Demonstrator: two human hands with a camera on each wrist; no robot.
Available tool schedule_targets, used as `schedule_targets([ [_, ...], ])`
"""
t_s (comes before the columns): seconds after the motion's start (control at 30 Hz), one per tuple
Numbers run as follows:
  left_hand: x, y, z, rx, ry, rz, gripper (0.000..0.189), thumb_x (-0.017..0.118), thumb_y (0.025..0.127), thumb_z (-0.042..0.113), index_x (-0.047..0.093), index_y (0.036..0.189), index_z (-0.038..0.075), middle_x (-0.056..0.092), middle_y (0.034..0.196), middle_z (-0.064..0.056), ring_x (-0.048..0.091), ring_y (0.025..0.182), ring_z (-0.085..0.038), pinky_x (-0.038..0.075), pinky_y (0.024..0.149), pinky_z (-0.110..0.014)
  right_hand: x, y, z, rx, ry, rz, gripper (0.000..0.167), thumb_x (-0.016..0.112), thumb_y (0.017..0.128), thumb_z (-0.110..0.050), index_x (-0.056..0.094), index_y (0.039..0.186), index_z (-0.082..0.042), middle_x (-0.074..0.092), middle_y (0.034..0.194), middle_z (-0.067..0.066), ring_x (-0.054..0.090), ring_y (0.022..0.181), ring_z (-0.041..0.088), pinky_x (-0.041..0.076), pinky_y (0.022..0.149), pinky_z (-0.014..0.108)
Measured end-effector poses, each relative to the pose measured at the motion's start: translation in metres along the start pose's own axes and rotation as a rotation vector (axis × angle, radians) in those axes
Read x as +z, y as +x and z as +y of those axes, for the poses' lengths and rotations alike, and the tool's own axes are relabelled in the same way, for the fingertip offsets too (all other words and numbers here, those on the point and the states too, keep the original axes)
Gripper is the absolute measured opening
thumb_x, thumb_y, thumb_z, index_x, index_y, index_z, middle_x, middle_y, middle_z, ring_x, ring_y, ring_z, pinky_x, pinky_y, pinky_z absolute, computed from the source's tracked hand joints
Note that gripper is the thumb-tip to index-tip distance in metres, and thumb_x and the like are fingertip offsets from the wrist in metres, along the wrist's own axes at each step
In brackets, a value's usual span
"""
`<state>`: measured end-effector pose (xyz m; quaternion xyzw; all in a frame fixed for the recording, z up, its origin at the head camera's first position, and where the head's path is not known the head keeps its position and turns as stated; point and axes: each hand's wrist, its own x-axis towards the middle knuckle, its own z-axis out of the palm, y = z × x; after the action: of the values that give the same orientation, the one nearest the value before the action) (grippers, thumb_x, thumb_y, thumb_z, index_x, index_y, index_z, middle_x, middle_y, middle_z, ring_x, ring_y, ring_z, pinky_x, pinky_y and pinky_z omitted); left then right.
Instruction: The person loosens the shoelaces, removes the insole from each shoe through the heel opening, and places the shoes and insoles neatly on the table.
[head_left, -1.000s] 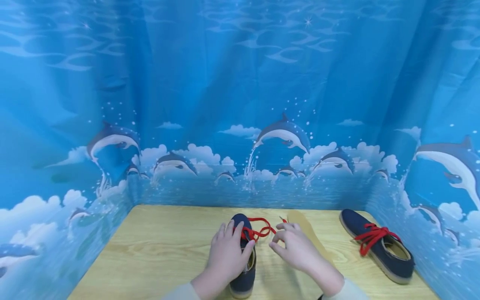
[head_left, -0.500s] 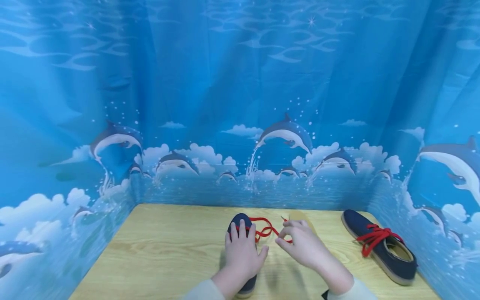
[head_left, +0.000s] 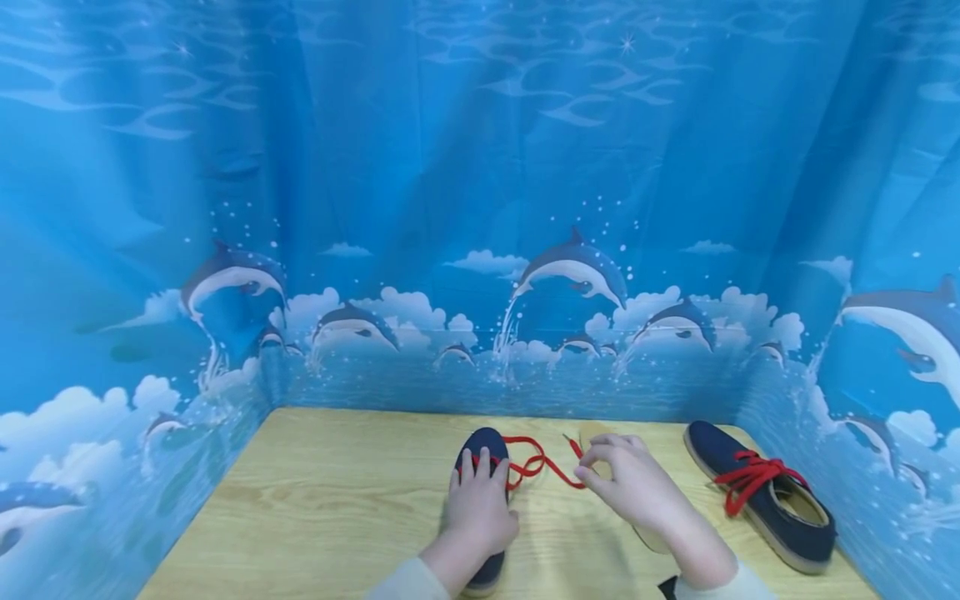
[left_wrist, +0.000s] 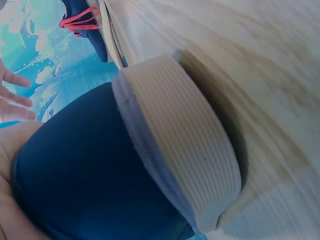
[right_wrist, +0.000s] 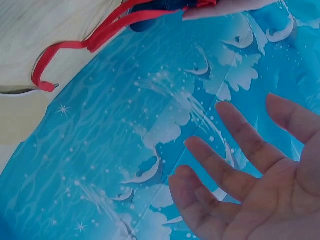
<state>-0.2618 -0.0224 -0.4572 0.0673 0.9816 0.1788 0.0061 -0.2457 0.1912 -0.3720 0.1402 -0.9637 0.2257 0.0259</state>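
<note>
A navy shoe [head_left: 483,442] stands on the table with its toe pointing away. My left hand [head_left: 477,510] rests on its upper, fingers laid out over the lacing, hiding much of it. In the left wrist view the shoe's heel [left_wrist: 95,165] and ribbed sole fill the middle. A loose red shoelace [head_left: 560,472] trails rightward from the shoe across the wood. Beside the lace's free end hovers my right hand [head_left: 637,483]; the right wrist view shows its fingers [right_wrist: 245,135] spread and holding nothing, apart from the lace [right_wrist: 70,45].
A second navy shoe [head_left: 813,533], its red laces tied in a bow [head_left: 750,475], lies at the table's right side. A tan insole [head_left: 596,457] lies partly hidden beneath my right hand. A blue dolphin-print curtain [head_left: 480,208] surrounds the table [head_left: 322,500].
My left hand has shifted right and lies over the shoe's upper, its thumb drawn in closer. My right hand has moved right, and the lace lies straighter near it.
</note>
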Motion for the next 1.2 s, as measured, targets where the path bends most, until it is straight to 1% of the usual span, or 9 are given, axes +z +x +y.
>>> schedule_targets([
  [0.2, -0.001, 0.0, -0.01, 0.02, 0.005, 0.007, 0.072, 0.076, 0.085, 0.029, 0.048, 0.15, 0.012, 0.029, 0.161, -0.017, 0.017, 0.149, -0.044, 0.023, 0.119, -0.058, -0.005, 0.0, 0.005, 0.03, 0.014, -0.002, 0.019, 0.066, 0.096, -0.04, 0.074, 0.096, -0.024, 0.057, 0.138, 0.017, 0.041, 0.131, 0.048, 0.039, 0.1, 0.069],
  [0.3, -0.004, -0.002, -0.017, 0.043, 0.002, 0.029, 0.072, 0.076, 0.084, 0.024, 0.049, 0.149, 0.008, 0.03, 0.16, -0.018, 0.019, 0.148, -0.045, 0.024, 0.119, -0.056, -0.006, -0.001, 0.007, 0.035, 0.01, 0.003, 0.02, 0.066, 0.096, -0.042, 0.074, 0.097, -0.024, 0.057, 0.139, 0.018, 0.04, 0.132, 0.048, 0.038, 0.1, 0.069],
  [0.43, -0.006, -0.004, -0.027, 0.054, -0.003, 0.069, 0.071, 0.076, 0.083, 0.02, 0.05, 0.147, 0.005, 0.033, 0.158, -0.021, 0.022, 0.147, -0.046, 0.026, 0.118, -0.056, -0.011, -0.002, 0.011, 0.026, 0.003, 0.015, 0.024, 0.065, 0.096, -0.043, 0.075, 0.098, -0.022, 0.057, 0.138, 0.019, 0.041, 0.131, 0.05, 0.038, 0.1, 0.069],
  [0.7, -0.013, -0.002, -0.056, 0.003, -0.072, 0.045, 0.07, 0.076, 0.085, 0.019, 0.049, 0.148, 0.005, 0.031, 0.159, -0.021, 0.02, 0.147, -0.046, 0.024, 0.116, -0.062, -0.024, -0.006, 0.015, 0.027, -0.021, 0.046, 0.03, 0.064, 0.097, -0.044, 0.075, 0.104, -0.017, 0.057, 0.136, 0.023, 0.042, 0.128, 0.054, 0.04, 0.096, 0.071],
  [0.83, -0.02, -0.003, -0.071, 0.003, -0.07, 0.064, 0.069, 0.076, 0.084, 0.017, 0.049, 0.147, 0.003, 0.032, 0.158, -0.024, 0.021, 0.146, -0.048, 0.025, 0.115, -0.063, -0.03, -0.008, 0.018, 0.031, -0.039, 0.057, 0.032, 0.063, 0.097, -0.045, 0.075, 0.106, -0.016, 0.056, 0.137, 0.024, 0.041, 0.129, 0.055, 0.033, 0.1, 0.075],
  [0.97, -0.027, -0.004, -0.084, 0.003, -0.073, 0.077, 0.068, 0.076, 0.084, 0.016, 0.05, 0.146, 0.001, 0.033, 0.156, -0.027, 0.022, 0.145, -0.05, 0.026, 0.115, -0.063, -0.036, -0.01, 0.022, 0.041, -0.052, 0.061, 0.033, 0.063, 0.097, -0.045, 0.075, 0.107, -0.015, 0.056, 0.137, 0.025, 0.04, 0.128, 0.057, 0.029, 0.101, 0.077],
  [1.2, -0.041, -0.006, -0.11, -0.026, -0.072, 0.064, 0.069, 0.077, 0.084, 0.014, 0.049, 0.146, 0.0, 0.032, 0.156, -0.029, 0.021, 0.144, -0.052, 0.027, 0.113, -0.067, -0.044, -0.013, 0.031, 0.067, -0.04, 0.054, 0.038, 0.061, 0.098, -0.048, 0.075, 0.109, -0.014, 0.055, 0.137, 0.026, 0.037, 0.128, 0.057, 0.035, 0.098, 0.074],
])
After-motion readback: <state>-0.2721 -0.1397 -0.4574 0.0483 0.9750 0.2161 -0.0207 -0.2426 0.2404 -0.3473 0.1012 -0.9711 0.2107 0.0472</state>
